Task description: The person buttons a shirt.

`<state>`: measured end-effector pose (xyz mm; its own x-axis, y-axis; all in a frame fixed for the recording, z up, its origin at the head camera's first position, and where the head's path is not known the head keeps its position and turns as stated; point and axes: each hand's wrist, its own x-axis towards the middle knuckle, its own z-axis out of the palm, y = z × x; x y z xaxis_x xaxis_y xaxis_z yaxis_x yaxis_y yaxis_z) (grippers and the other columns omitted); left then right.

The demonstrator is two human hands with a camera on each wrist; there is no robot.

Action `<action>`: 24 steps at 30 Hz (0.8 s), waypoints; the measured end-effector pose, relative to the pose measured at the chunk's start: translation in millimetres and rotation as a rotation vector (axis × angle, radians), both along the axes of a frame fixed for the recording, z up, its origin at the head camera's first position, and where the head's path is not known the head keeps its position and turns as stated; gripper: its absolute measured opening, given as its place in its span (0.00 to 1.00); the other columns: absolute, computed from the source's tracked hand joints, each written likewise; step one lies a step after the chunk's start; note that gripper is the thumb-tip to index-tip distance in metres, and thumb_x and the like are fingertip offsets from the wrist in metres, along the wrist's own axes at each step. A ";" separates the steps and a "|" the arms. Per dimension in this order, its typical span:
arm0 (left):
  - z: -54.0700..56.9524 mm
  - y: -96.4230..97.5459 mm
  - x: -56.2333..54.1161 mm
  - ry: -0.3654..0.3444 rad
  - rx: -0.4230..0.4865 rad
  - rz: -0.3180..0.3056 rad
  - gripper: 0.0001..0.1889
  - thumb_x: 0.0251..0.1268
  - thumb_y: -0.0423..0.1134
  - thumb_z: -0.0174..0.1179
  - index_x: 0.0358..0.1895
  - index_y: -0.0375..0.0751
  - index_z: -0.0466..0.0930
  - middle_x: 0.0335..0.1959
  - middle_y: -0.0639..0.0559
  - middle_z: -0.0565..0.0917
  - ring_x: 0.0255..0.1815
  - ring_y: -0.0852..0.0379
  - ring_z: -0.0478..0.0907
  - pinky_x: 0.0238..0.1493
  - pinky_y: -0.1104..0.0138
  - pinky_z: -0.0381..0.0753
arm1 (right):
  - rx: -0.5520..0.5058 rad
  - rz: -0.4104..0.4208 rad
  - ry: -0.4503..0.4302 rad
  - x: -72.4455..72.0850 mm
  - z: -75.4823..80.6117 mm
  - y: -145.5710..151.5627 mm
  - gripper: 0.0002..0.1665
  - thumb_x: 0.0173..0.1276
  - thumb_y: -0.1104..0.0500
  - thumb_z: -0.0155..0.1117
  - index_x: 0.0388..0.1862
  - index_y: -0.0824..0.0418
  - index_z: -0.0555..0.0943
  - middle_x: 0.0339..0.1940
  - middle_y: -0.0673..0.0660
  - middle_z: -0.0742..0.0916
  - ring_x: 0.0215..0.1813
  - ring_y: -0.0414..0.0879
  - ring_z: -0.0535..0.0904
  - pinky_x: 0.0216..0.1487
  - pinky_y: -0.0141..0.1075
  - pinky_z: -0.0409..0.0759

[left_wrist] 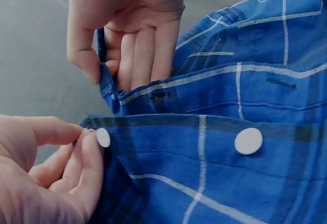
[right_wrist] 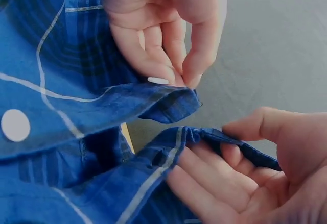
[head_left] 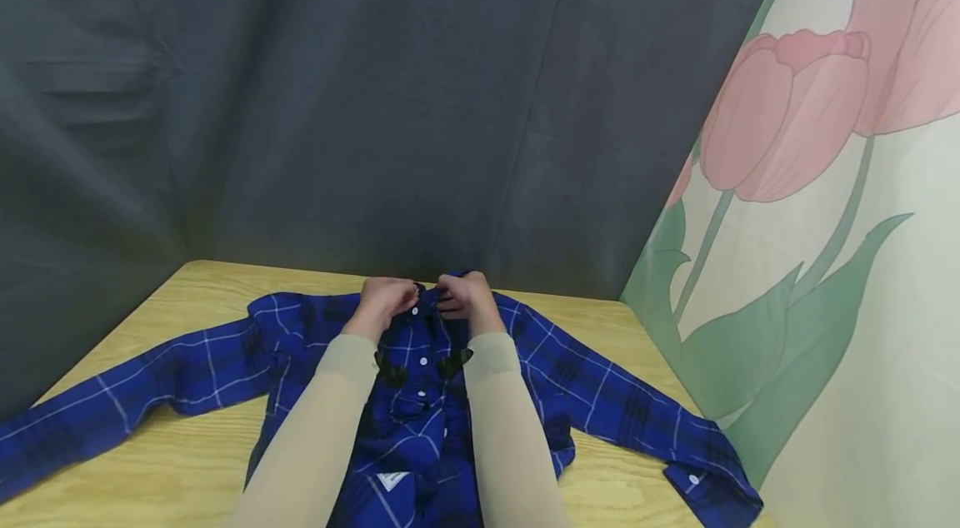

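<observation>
A blue plaid shirt lies front up on the table with both sleeves spread. At its neck, my left hand pinches the top corner of the button edge between thumb and fingers, right beside a small white button. A second white button sits further down that edge. My right hand holds the opposite collar end, its thumb on top and its fingers behind the cloth. Close to those fingers is a buttonhole. The two front edges stand slightly apart between the hands.
The wooden table ends at a dark grey curtain just beyond the collar. On the right rises a wall panel with painted tulips. A sleeve cuff hangs folded near the table's right edge.
</observation>
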<state>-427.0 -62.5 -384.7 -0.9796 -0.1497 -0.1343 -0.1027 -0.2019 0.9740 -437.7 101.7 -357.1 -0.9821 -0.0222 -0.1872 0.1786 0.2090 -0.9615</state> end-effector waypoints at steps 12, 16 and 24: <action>-14.4 -6.4 5.2 0.078 -0.031 -0.066 0.17 0.77 0.31 0.62 0.65 0.29 0.84 0.38 0.53 0.89 0.32 0.67 0.84 0.37 0.77 0.87 | 0.001 0.037 0.051 4.3 -13.8 -2.7 0.17 0.71 0.67 0.66 0.57 0.72 0.80 0.52 0.69 0.91 0.53 0.61 0.93 0.60 0.56 0.90; -16.6 -8.4 7.2 0.075 -0.021 -0.106 0.19 0.79 0.32 0.62 0.67 0.28 0.82 0.37 0.55 0.88 0.33 0.67 0.85 0.39 0.77 0.87 | -0.003 0.041 0.053 7.9 -15.2 2.8 0.16 0.72 0.66 0.65 0.56 0.71 0.81 0.48 0.65 0.90 0.57 0.64 0.91 0.59 0.56 0.91; -21.9 -10.4 11.8 0.081 -0.072 -0.107 0.21 0.79 0.36 0.65 0.68 0.28 0.81 0.44 0.50 0.91 0.36 0.66 0.86 0.45 0.74 0.90 | -0.012 0.113 0.071 8.2 -14.1 4.5 0.19 0.82 0.62 0.63 0.64 0.74 0.80 0.47 0.62 0.89 0.47 0.53 0.89 0.58 0.51 0.92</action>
